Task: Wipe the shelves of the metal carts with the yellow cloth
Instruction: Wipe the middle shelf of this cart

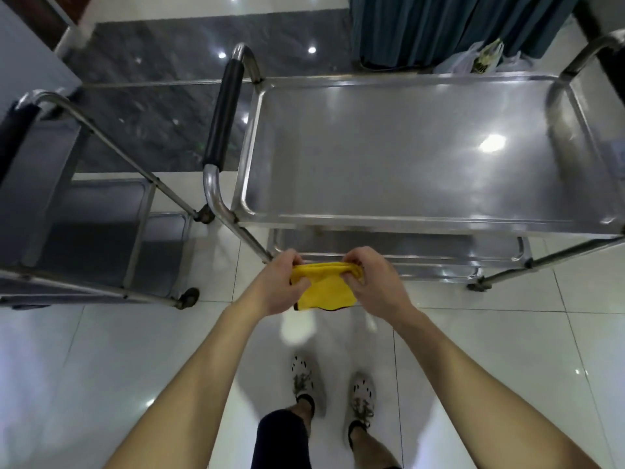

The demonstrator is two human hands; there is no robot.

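Note:
A folded yellow cloth [323, 288] hangs in the air in front of me, above the tiled floor. My left hand [280, 282] pinches its left upper corner and my right hand [373, 279] pinches its right upper corner. Straight ahead stands a steel cart; its top shelf [406, 157] is bare and shiny, and a lower shelf [399, 252] shows beneath the front rim. A second metal cart [98, 231] stands to the left, with grey lower shelves in view.
The near cart's black-sleeved push handle [223, 113] rises between the two carts. A dark curtain [456, 25] and plastic bags [473, 59] lie behind the near cart. White glossy floor tiles surround my feet [334, 390]; dark marble flooring lies farther back.

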